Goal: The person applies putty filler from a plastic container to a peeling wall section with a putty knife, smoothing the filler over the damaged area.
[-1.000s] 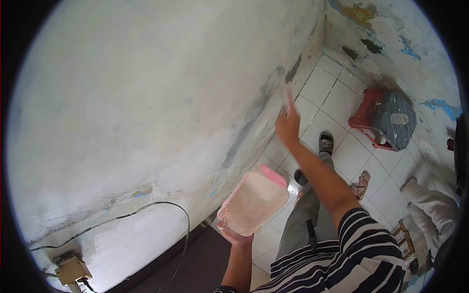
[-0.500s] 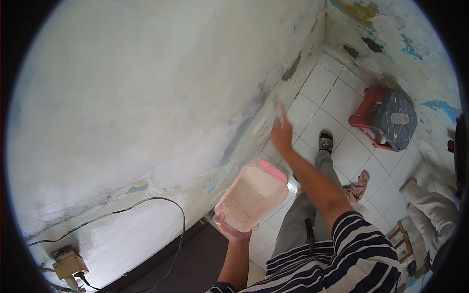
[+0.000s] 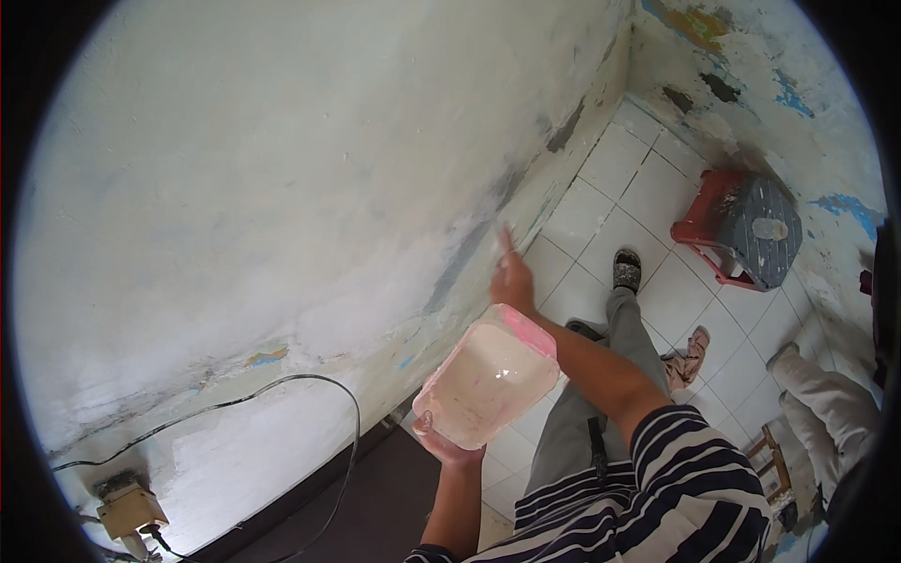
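Observation:
My left hand grips the near end of a pink plastic tub, its inside coated with pale, wet-looking paste. The tub is tilted so that its inside faces up. Beyond the tub's far rim, my right hand is close to the lower part of the left wall. Its fingers are curled, and a narrow shape points up from them toward the wall. Whether that is a stretched finger or a thin tool seen edge-on, I cannot make out. Grey patches and white smears mark the wall near this hand.
A red stool with a grey top stands by the peeling right wall. Another person's legs are at the right. A black cable loops from a socket box at lower left. White tiles cover the floor.
My right hand has moved left and a little nearer, so its wrist is now partly behind the tub's far rim. The tub in my left hand has barely shifted.

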